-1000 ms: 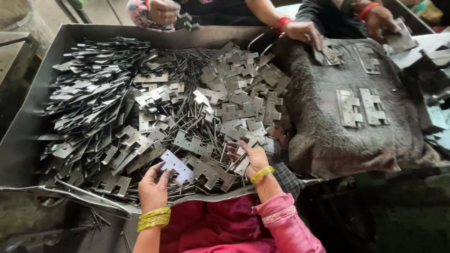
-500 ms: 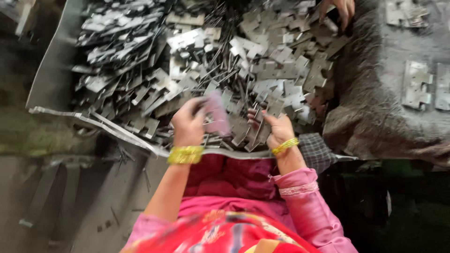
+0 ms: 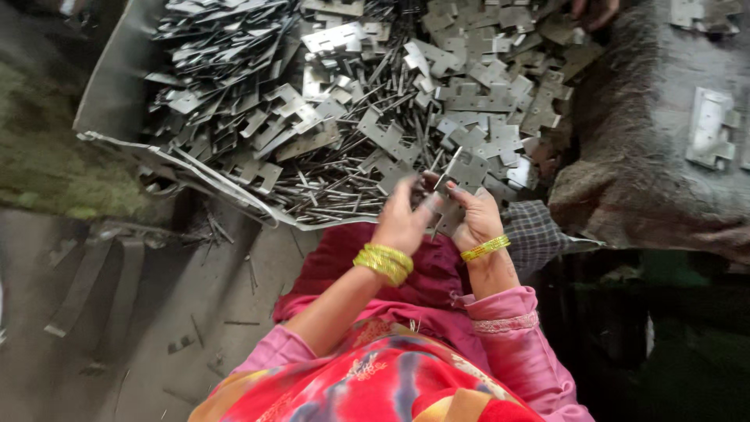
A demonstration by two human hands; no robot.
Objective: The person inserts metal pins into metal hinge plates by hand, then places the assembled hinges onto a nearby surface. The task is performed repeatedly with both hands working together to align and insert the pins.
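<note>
We pinch a thin steel pin (image 3: 448,169) in our right hand (image 3: 478,223), left hand (image 3: 402,223) steadying a flat grey metal hinge plate (image 3: 445,219) at six o'clock of the heap to line them up

Metal tray (image 3: 109,94) holds a big heap of stamped hinge plates (image 3: 258,117), thickest toward its left wall, with loose thin pins (image 3: 328,199) gathered along the near edge. Right of the tray: grey cloth-covered block (image 3: 648,172), two joined hinges (image 3: 709,129) lying flat on top near its right edge. Checked cloth (image 3: 539,234) hangs at the tray's near right corner. Another person's hand (image 3: 594,9) at the far edge. Concrete floor (image 3: 156,312) on the left, scattered scrap strips (image 3: 78,289) on it.
</note>
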